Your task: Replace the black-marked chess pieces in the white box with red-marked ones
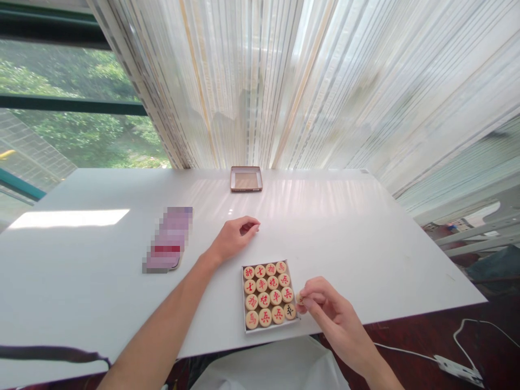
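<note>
A small white box [245,316] near the table's front edge holds several round wooden chess pieces [268,293] with red characters and one with a black character. My right hand [325,311] is at the box's right side, its fingers pinched on a wooden piece [299,298]. My left hand [235,236] rests on the table just behind the box, fingers curled loosely with nothing visible in them.
The box's brown lid [246,179] lies at the far edge of the white table [365,244]. A blurred flat object [168,239] lies left of my left hand. Striped curtains hang behind. A white cable and adapter [457,368] lie on the floor at right.
</note>
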The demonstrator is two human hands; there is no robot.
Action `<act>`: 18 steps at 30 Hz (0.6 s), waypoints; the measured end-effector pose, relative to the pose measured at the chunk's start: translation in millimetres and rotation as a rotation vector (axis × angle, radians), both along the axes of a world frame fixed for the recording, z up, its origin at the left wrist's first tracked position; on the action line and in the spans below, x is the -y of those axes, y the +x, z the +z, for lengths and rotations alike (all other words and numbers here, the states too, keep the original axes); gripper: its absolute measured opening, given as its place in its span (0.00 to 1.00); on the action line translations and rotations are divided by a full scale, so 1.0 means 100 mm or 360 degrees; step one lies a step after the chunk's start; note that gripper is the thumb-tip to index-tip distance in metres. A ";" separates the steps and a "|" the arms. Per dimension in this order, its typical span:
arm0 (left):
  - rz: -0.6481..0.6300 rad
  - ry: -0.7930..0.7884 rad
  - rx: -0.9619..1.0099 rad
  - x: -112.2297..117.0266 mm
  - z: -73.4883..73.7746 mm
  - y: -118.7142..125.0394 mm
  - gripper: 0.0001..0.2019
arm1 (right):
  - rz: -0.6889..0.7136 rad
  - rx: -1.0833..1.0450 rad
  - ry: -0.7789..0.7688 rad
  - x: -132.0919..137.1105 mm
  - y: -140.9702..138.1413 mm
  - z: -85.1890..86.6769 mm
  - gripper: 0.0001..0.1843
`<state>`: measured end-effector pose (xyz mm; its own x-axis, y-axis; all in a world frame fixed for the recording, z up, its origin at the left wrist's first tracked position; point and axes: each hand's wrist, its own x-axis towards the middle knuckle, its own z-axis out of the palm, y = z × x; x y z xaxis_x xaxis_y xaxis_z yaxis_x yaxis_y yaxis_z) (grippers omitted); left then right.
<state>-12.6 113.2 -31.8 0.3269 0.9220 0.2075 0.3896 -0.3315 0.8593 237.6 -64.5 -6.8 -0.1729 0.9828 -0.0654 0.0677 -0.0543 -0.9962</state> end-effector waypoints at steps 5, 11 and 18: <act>0.0005 0.0000 -0.0006 0.01 0.02 0.00 0.11 | -0.0039 0.0025 -0.0075 0.02 -0.01 0.03 0.10; 0.0009 -0.0003 -0.0015 0.01 0.02 0.00 0.11 | -0.0025 0.0058 -0.0150 0.02 -0.03 -0.03 0.12; 0.0002 0.0009 -0.0007 0.00 0.00 0.00 0.11 | 0.0004 0.0353 -0.0108 0.01 -0.01 -0.01 0.12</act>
<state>-12.7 112.7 -32.0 0.3268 0.9212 0.2111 0.3936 -0.3357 0.8558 236.2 -65.9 -7.5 -0.1493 0.9745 -0.1678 0.2846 -0.1201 -0.9511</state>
